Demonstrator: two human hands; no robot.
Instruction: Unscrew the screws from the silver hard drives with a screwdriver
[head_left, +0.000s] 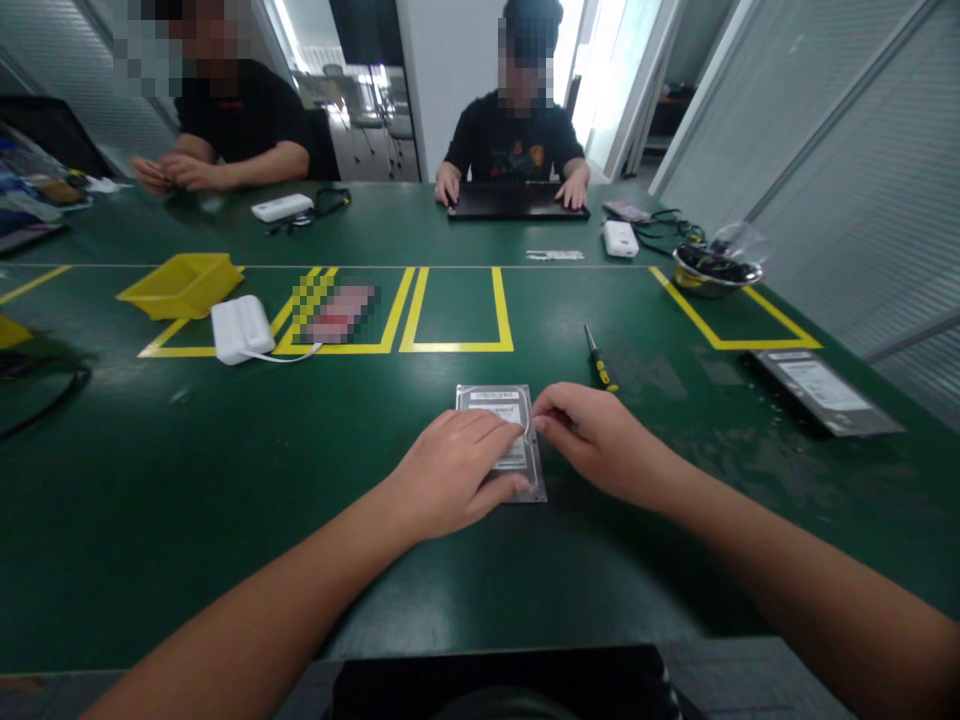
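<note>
White label on hard drive [495, 402] too small to read. Around: screwdriver [601, 360] just beyond right hand [600, 440], white box [240, 328], yellow bin [184, 284], metal bowl [712, 272], bagged drive [825, 392], two co-workers opposite. Drive flat on green table [225, 480], center near edge; left hand [450, 475] pressed flat on top, not clenched; right fingertips pinching its right edge.

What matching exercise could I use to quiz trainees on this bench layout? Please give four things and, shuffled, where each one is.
Things:
1. hard drive
2. screwdriver
3. yellow bin
4. metal bowl

Places:
A. far right, at the corner of a yellow-taped box
B. under the left hand, with the right hand at its right edge
C. far left, beside a white box
D. just beyond the right hand, lying on the green table

Pairs: 1-B, 2-D, 3-C, 4-A
</note>
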